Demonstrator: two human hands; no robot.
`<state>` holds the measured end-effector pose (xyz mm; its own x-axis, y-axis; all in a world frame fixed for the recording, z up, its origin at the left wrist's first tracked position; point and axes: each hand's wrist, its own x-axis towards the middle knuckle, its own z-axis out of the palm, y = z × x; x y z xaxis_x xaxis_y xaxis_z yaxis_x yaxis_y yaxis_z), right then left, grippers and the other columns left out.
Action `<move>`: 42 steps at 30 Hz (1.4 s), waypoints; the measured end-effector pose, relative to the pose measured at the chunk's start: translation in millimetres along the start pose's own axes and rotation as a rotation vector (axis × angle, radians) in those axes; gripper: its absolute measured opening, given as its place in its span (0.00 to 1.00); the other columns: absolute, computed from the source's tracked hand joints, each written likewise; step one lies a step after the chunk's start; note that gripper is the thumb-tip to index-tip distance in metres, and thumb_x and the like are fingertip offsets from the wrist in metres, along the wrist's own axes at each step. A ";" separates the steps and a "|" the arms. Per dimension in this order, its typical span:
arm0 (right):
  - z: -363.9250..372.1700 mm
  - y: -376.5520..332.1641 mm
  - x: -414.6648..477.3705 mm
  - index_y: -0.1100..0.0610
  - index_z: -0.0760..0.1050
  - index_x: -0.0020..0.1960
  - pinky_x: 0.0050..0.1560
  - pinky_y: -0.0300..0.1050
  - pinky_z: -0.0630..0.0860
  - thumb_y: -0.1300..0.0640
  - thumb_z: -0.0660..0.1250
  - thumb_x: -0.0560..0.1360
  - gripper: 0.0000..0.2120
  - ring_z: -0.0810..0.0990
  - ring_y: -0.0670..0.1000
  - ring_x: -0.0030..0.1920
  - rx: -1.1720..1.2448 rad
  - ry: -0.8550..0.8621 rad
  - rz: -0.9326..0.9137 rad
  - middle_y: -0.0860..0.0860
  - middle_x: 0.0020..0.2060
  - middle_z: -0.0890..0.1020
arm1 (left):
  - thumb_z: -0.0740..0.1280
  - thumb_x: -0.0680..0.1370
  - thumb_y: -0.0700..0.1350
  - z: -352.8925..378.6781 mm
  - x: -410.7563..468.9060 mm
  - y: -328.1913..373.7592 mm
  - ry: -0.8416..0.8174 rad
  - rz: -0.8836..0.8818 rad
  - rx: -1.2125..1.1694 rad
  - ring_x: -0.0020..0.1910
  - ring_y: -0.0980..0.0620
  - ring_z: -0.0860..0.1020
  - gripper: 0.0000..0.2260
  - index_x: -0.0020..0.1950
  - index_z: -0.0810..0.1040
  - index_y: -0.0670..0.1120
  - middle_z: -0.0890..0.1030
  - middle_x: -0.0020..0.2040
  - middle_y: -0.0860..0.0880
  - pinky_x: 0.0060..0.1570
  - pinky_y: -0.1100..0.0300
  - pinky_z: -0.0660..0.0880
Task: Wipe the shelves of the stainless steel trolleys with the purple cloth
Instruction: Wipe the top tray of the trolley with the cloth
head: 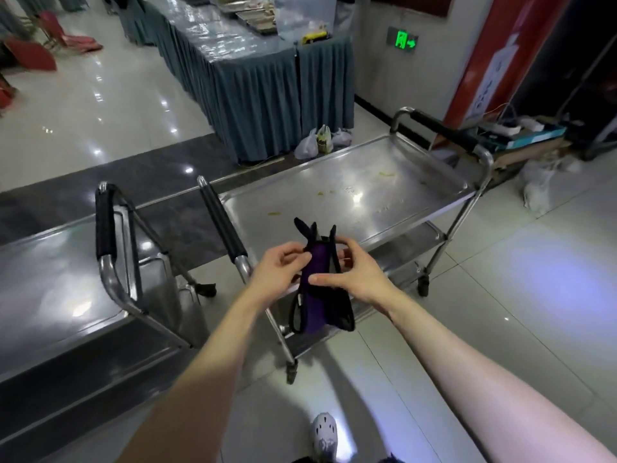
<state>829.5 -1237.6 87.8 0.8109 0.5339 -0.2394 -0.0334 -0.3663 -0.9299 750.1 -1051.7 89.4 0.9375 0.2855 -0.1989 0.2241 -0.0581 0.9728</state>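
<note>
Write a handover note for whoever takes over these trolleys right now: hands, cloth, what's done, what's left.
Left hand and right hand both pinch the folded purple cloth, held in the air over the near edge of the right trolley's top shelf.
Done: no wiping evident; yellowish spots lie on that shelf.
Left: that top shelf, its lower shelf, then the left trolley.

The shiny steel trolley on the left [50, 269] runs off the picture's left edge. The lower shelf [414, 240] of the steel trolley on the right [467, 192] hides mostly under its top tray [300, 202]. The left hand [277, 272] and right hand [357, 279] cover part of the folded purple cloth [317, 265].
</note>
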 end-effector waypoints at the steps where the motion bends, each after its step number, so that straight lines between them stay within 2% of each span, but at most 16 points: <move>1: -5.7 1.3 8.8 0.46 0.68 0.78 0.54 0.36 0.79 0.45 0.88 0.64 0.48 0.84 0.43 0.56 -0.063 0.040 -0.009 0.45 0.60 0.83 | 0.68 0.86 0.39 4.4 10.3 3.6 0.002 -0.006 -0.007 0.47 0.53 0.85 0.10 0.65 0.81 0.36 0.88 0.49 0.46 0.49 0.58 0.81; 5: -30.0 13.9 42.4 0.49 0.72 0.75 0.53 0.43 0.84 0.58 0.83 0.73 0.35 0.86 0.50 0.54 0.008 0.050 0.015 0.51 0.57 0.86 | 0.64 0.88 0.43 22.6 45.2 11.5 0.058 -0.025 -0.019 0.44 0.57 0.85 0.08 0.63 0.80 0.40 0.86 0.48 0.47 0.46 0.61 0.82; 8: -58.9 22.9 71.2 0.51 0.77 0.74 0.52 0.39 0.83 0.63 0.79 0.76 0.29 0.86 0.47 0.53 0.017 0.033 0.053 0.50 0.59 0.86 | 0.61 0.89 0.50 17.4 72.1 5.0 0.231 -0.128 0.094 0.53 0.48 0.83 0.11 0.62 0.76 0.44 0.83 0.55 0.43 0.55 0.50 0.79; 10: -81.9 32.9 92.0 0.52 0.80 0.72 0.57 0.44 0.83 0.62 0.79 0.76 0.26 0.86 0.48 0.54 0.005 0.037 0.088 0.49 0.58 0.87 | 0.66 0.87 0.51 4.7 84.1 -1.6 0.273 -0.160 0.044 0.50 0.49 0.83 0.07 0.56 0.75 0.47 0.82 0.53 0.44 0.48 0.54 0.78; 12: -108.7 44.0 110.2 0.57 0.81 0.71 0.61 0.50 0.84 0.63 0.80 0.76 0.24 0.87 0.52 0.56 0.063 0.025 0.116 0.52 0.57 0.88 | 0.73 0.82 0.51 -10.3 89.3 -8.0 0.282 -0.138 0.154 0.47 0.56 0.85 0.10 0.60 0.76 0.53 0.84 0.54 0.53 0.43 0.61 0.81; 14: -135.5 52.3 127.6 0.58 0.82 0.69 0.61 0.53 0.84 0.61 0.80 0.76 0.21 0.88 0.54 0.56 0.098 0.006 0.123 0.53 0.55 0.89 | 0.75 0.81 0.52 -20.7 91.4 -16.0 0.336 -0.126 0.234 0.54 0.54 0.86 0.16 0.67 0.78 0.53 0.85 0.58 0.55 0.50 0.54 0.85; 16: -158.8 55.9 143.6 0.57 0.85 0.63 0.54 0.49 0.86 0.58 0.80 0.76 0.16 0.89 0.52 0.52 0.095 -0.006 0.100 0.50 0.50 0.90 | 0.77 0.80 0.54 -22.8 92.8 -20.7 0.459 -0.128 0.229 0.57 0.49 0.86 0.16 0.64 0.81 0.51 0.87 0.58 0.53 0.56 0.47 0.85; 19: -185.5 56.5 166.4 0.56 0.83 0.53 0.37 0.38 0.80 0.54 0.81 0.76 0.11 0.86 0.45 0.40 0.010 0.006 0.022 0.43 0.38 0.86 | 0.76 0.74 0.67 -13.4 96.5 -22.4 0.635 -0.132 0.352 0.43 0.50 0.81 0.21 0.48 0.80 0.51 0.83 0.43 0.53 0.45 0.50 0.79; 22: -197.9 51.3 187.4 0.55 0.80 0.52 0.36 0.37 0.78 0.54 0.78 0.78 0.10 0.84 0.44 0.40 -0.054 -0.062 -0.032 0.44 0.38 0.84 | 0.70 0.73 0.76 7.1 97.0 -22.6 0.730 -0.155 0.408 0.40 0.53 0.83 0.30 0.46 0.82 0.48 0.85 0.39 0.53 0.41 0.53 0.78; 24: -202.8 48.0 198.8 0.56 0.79 0.52 0.40 0.41 0.77 0.56 0.77 0.79 0.08 0.84 0.50 0.44 -0.116 -0.127 -0.022 0.49 0.43 0.85 | 0.69 0.75 0.75 21.2 96.5 -21.7 0.723 -0.220 0.419 0.36 0.57 0.84 0.31 0.42 0.84 0.46 0.86 0.36 0.52 0.35 0.58 0.78; 27: -204.1 41.4 211.2 0.54 0.79 0.55 0.42 0.40 0.78 0.61 0.78 0.77 0.10 0.86 0.52 0.47 -0.132 -0.226 -0.054 0.50 0.48 0.87 | 0.71 0.78 0.69 31.6 95.8 -23.3 0.709 -0.251 0.433 0.33 0.47 0.80 0.33 0.38 0.77 0.38 0.79 0.31 0.47 0.35 0.52 0.72; 29: -204.8 38.9 217.6 0.52 0.81 0.58 0.39 0.33 0.78 0.61 0.78 0.78 0.12 0.86 0.50 0.48 -0.108 -0.267 -0.035 0.47 0.48 0.88 | 0.74 0.80 0.62 32.3 98.6 -24.1 0.725 -0.224 0.353 0.45 0.45 0.84 0.24 0.48 0.82 0.39 0.85 0.43 0.45 0.45 0.48 0.79; 31: -202.2 41.9 225.2 0.53 0.83 0.52 0.37 0.35 0.77 0.57 0.80 0.77 0.07 0.85 0.51 0.46 -0.118 -0.253 -0.013 0.46 0.42 0.87 | 0.75 0.81 0.54 31.3 101.7 -19.2 0.745 -0.229 0.346 0.57 0.45 0.85 0.16 0.59 0.83 0.44 0.87 0.54 0.44 0.59 0.46 0.81; 34: -190.3 41.8 239.6 0.54 0.83 0.48 0.40 0.44 0.79 0.52 0.81 0.76 0.08 0.86 0.53 0.46 -0.128 -0.161 0.020 0.50 0.43 0.86 | 0.72 0.83 0.56 27.0 116.0 -14.8 0.761 -0.276 0.440 0.53 0.44 0.84 0.15 0.55 0.83 0.44 0.86 0.49 0.46 0.56 0.46 0.81; 38: -157.7 26.4 253.2 0.52 0.81 0.52 0.48 0.53 0.85 0.48 0.79 0.77 0.11 0.86 0.54 0.50 -0.181 -0.074 -0.029 0.50 0.48 0.85 | 0.67 0.85 0.58 23.6 151.9 4.4 0.808 -0.291 0.425 0.49 0.42 0.83 0.16 0.44 0.78 0.49 0.82 0.42 0.50 0.48 0.50 0.76; 42: -134.8 -1.5 268.6 0.52 0.82 0.56 0.47 0.50 0.85 0.47 0.80 0.76 0.14 0.85 0.51 0.49 -0.186 -0.116 -0.088 0.49 0.49 0.86 | 0.70 0.83 0.59 1.2 171.8 25.2 0.784 -0.282 0.440 0.49 0.41 0.84 0.17 0.46 0.81 0.46 0.85 0.44 0.46 0.53 0.47 0.81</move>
<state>1126.1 -1196.3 62.5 0.7331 0.6501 -0.1999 0.1519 -0.4430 -0.8836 917.1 -1005.3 79.5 0.4228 0.8971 -0.1280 0.6455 -0.1990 0.7374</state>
